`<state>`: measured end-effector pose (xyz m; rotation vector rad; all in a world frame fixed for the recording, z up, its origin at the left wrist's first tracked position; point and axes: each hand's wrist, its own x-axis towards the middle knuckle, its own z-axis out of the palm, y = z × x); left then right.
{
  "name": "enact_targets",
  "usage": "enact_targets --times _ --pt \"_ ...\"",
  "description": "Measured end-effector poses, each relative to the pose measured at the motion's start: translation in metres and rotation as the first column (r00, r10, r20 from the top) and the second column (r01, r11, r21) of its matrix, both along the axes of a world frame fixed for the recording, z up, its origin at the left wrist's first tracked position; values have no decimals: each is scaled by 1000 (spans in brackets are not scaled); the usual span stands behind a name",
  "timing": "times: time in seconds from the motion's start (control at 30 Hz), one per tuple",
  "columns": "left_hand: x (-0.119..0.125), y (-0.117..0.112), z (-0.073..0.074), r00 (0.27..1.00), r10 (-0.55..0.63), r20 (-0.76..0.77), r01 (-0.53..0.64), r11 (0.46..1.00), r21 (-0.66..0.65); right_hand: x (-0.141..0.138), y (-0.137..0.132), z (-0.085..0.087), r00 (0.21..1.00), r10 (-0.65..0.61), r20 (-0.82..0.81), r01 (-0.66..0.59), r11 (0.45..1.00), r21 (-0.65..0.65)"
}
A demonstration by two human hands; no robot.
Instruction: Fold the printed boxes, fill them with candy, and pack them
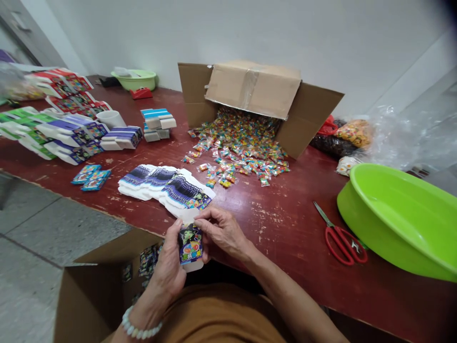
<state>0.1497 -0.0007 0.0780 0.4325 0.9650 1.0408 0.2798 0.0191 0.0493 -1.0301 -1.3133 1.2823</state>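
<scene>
A small printed candy box [191, 244], purple and black with a cartoon figure, stands between my two hands with white flaps showing at its top and bottom. My left hand [172, 259] grips its left side, thumb along the edge. At the upper right, my right hand [223, 233] pinches the top flap between thumb and fingers. Just beyond lies a fanned row of flat purple-and-white cartons [164, 186]. Farther back, small wrapped candies [243, 143] spill from a cardboard box [253, 90] tipped on its side.
Red-handled scissors [344, 243] lie at right beside a green basin [392, 224]. Stacked purple cartons [73, 131], blue packets [92, 177] and a white cup [110, 119] stand at left. Below the table edge, an open carton [89, 290] holds dark packets.
</scene>
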Motion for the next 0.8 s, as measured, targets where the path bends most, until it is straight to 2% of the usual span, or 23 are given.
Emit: enact_targets --times 0.1,0.2,0.3,0.4,0.5,0.6,0.7,0.8 --pt "-1 1 -3 1000 2 -11 -2 1000 -20 1 4 -1 998 -16 -53 15 1000 -23" --pt "-4 2 -3 997 -81 11 81 996 -45 5 5 1 994 27 -106 -32 998 -47" --pt "-7 2 -2 987 -158 39 159 987 -32 11 4 6 988 131 -88 -130 991 13" --pt "-6 1 0 988 -149 35 150 988 -26 15 3 10 989 141 -54 -138 989 54" --pt "-3 0 -3 991 -134 3 134 991 -14 13 5 11 992 122 -39 -123 992 -13" --pt "-3 1 -10 991 -131 -43 133 989 67 8 11 11 990 131 -45 -134 988 -80" --pt "-6 2 -17 986 -99 -132 119 981 152 3 16 10 981 111 -161 -140 972 -186" --pt "-8 1 -21 978 -87 -190 118 980 159 0 17 9 972 93 -215 -147 958 -247"
